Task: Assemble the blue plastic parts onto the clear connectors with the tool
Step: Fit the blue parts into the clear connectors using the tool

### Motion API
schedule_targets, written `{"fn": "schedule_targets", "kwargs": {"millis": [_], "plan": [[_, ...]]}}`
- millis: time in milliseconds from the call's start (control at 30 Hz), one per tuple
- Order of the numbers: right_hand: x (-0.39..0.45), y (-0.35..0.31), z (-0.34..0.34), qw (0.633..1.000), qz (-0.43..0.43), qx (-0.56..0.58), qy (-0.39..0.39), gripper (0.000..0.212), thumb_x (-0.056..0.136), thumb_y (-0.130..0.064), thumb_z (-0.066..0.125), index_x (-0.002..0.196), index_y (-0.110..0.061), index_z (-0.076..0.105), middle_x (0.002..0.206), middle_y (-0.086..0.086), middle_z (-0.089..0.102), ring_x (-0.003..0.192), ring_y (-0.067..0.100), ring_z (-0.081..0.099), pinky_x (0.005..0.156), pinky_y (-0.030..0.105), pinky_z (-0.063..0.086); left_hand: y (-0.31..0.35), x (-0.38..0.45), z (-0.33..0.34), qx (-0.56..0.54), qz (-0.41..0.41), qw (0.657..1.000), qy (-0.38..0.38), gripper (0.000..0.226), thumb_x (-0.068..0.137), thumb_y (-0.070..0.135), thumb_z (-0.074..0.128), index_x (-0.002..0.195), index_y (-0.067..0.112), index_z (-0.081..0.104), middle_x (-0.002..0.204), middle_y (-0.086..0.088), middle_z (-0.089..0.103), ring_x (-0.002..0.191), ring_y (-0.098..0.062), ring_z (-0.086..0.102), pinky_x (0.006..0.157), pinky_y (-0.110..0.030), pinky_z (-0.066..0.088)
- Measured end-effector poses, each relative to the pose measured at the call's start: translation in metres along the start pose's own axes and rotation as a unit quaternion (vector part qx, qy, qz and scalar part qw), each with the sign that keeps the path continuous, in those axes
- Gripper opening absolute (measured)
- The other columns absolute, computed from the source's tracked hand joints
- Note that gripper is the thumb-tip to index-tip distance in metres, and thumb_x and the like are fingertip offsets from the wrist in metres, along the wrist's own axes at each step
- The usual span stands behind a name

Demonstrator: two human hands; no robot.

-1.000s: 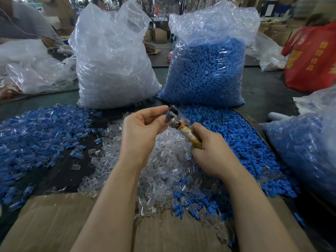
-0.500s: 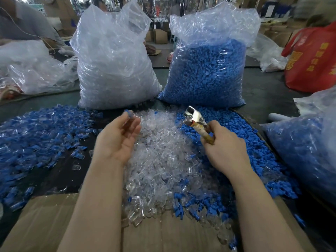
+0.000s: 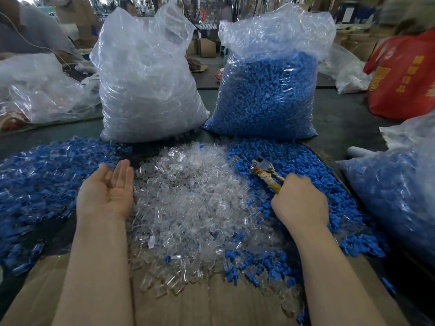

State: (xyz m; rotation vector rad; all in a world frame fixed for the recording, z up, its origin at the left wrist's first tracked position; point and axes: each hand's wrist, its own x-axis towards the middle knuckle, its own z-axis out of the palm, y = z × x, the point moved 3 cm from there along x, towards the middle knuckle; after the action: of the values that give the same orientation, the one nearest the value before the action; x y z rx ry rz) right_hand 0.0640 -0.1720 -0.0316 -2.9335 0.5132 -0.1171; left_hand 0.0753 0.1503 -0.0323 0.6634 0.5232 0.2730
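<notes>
Now the left hand point(image 3: 107, 194) is lying palm-up, empty, while the right hand point(image 3: 299, 201) is clenching the tool point(image 3: 267, 171) over the blue parts point(image 3: 306, 165) (clear connectors point(image 3: 188, 184) between); mixed piles are risking a wrong pick.

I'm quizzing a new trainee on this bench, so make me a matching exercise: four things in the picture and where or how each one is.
Things:
1. left hand
2. tool
3. loose clear connectors
4. bag of blue parts

States:
A. standing at the back, on the right
B. open, palm up
C. heaped between the hands
D. gripped by the right hand

Pairs: 1-B, 2-D, 3-C, 4-A
</notes>
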Motion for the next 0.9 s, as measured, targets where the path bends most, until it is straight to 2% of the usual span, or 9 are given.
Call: {"fn": "schedule_targets", "kwargs": {"millis": [100, 267, 367, 467, 600, 733, 767, 833, 900], "plan": [[0.000, -0.001, -0.001, 1.000, -0.007, 0.004, -0.001, 0.027, 0.094, -0.026, 0.055, 0.117, -0.013, 0.049, 0.115, 0.011, 0.055, 0.088, 0.030, 0.057, 0.069, 0.036, 0.037, -0.007, -0.006, 0.012, -0.013, -0.007, 0.999, -0.043, 0.044, 0.100, 0.016, 0.053, 0.140, 0.001, 0.042, 0.124, -0.014, 0.062, 0.105, -0.020, 0.068, 0.075, -0.026, 0.059], [0.000, 0.000, -0.003, 1.000, -0.007, -0.003, -0.004, 0.020, 0.093, -0.025, 0.058, 0.107, -0.013, 0.050, 0.108, 0.010, 0.058, 0.074, 0.026, 0.047, 0.067, 0.034, 0.037, -0.013, -0.018, 0.025, -0.029, 0.020, 0.999, -0.027, 0.060, 0.101, 0.014, 0.052, 0.150, -0.004, 0.024, 0.146, -0.021, 0.044, 0.124, -0.027, 0.057, 0.099, -0.034, 0.050], [-0.001, 0.000, -0.003, 1.000, -0.010, -0.008, -0.006, 0.015, 0.093, -0.023, 0.058, 0.099, -0.014, 0.046, 0.099, 0.008, 0.054, 0.069, 0.024, 0.046, 0.066, 0.035, 0.037, -0.006, -0.020, 0.022, 0.001, 0.052, 0.999, -0.009, 0.053, 0.099, 0.017, 0.055, 0.147, 0.003, 0.036, 0.148, -0.014, 0.045, 0.127, -0.025, 0.054, 0.106, -0.035, 0.046], [-0.001, 0.000, -0.003, 1.000, -0.007, -0.001, 0.004, 0.014, 0.092, -0.022, 0.057, 0.097, -0.015, 0.046, 0.089, 0.006, 0.051, 0.068, 0.023, 0.045, 0.065, 0.034, 0.036, -0.005, -0.025, 0.025, 0.195, 0.095, 0.976, -0.020, 0.031, 0.093, 0.017, 0.065, 0.123, 0.015, 0.062, 0.123, -0.005, 0.068, 0.106, -0.015, 0.066, 0.087, -0.028, 0.052], [-0.001, 0.001, -0.004, 1.000, -0.010, 0.004, 0.014, 0.019, 0.091, -0.025, 0.059, 0.103, -0.015, 0.049, 0.102, 0.008, 0.056, 0.072, 0.025, 0.047, 0.064, 0.034, 0.035, -0.027, -0.043, 0.046, 0.513, 0.099, 0.839, -0.153, 0.035, 0.086, 0.027, 0.072, 0.120, 0.027, 0.065, 0.108, 0.014, 0.067, 0.095, -0.005, 0.060, 0.080, -0.022, 0.043], [0.001, 0.001, -0.004, 0.999, -0.010, 0.019, 0.026, 0.017, 0.091, -0.024, 0.058, 0.100, -0.014, 0.048, 0.098, 0.008, 0.055, 0.067, 0.024, 0.044, 0.063, 0.034, 0.034, -0.060, -0.055, 0.060, 0.697, 0.101, 0.667, -0.245, 0.056, 0.086, 0.035, 0.072, 0.138, 0.028, 0.052, 0.123, 0.016, 0.053, 0.085, 0.001, 0.056, 0.077, -0.014, 0.048], [0.002, 0.002, -0.004, 0.999, -0.008, 0.025, 0.032, 0.016, 0.090, -0.023, 0.059, 0.096, -0.014, 0.047, 0.090, 0.006, 0.054, 0.063, 0.022, 0.042, 0.060, 0.034, 0.033, -0.065, -0.055, 0.062, 0.733, 0.118, 0.626, -0.239, 0.055, 0.087, 0.036, 0.070, 0.138, 0.030, 0.051, 0.125, 0.016, 0.055, 0.079, 0.004, 0.057, 0.081, -0.020, 0.053], [0.002, 0.002, -0.004, 0.999, -0.002, 0.034, 0.040, 0.017, 0.089, -0.023, 0.060, 0.091, -0.015, 0.044, 0.076, 0.002, 0.045, 0.056, 0.017, 0.037, 0.055, 0.033, 0.031, -0.068, -0.057, 0.065, 0.771, 0.153, 0.583, -0.204, 0.045, 0.089, 0.034, 0.069, 0.132, 0.032, 0.056, 0.121, 0.010, 0.060, 0.069, 0.002, 0.058, 0.100, -0.043, 0.049], [0.003, 0.002, -0.004, 0.998, 0.000, 0.049, 0.042, 0.017, 0.089, -0.022, 0.060, 0.089, -0.015, 0.045, 0.070, 0.000, 0.042, 0.055, 0.016, 0.036, 0.053, 0.032, 0.030, -0.067, -0.057, 0.068, 0.778, 0.195, 0.573, -0.171, 0.029, 0.088, 0.030, 0.071, 0.117, 0.033, 0.064, 0.125, 0.002, 0.057, 0.081, -0.009, 0.062, 0.102, -0.047, 0.047]]}}
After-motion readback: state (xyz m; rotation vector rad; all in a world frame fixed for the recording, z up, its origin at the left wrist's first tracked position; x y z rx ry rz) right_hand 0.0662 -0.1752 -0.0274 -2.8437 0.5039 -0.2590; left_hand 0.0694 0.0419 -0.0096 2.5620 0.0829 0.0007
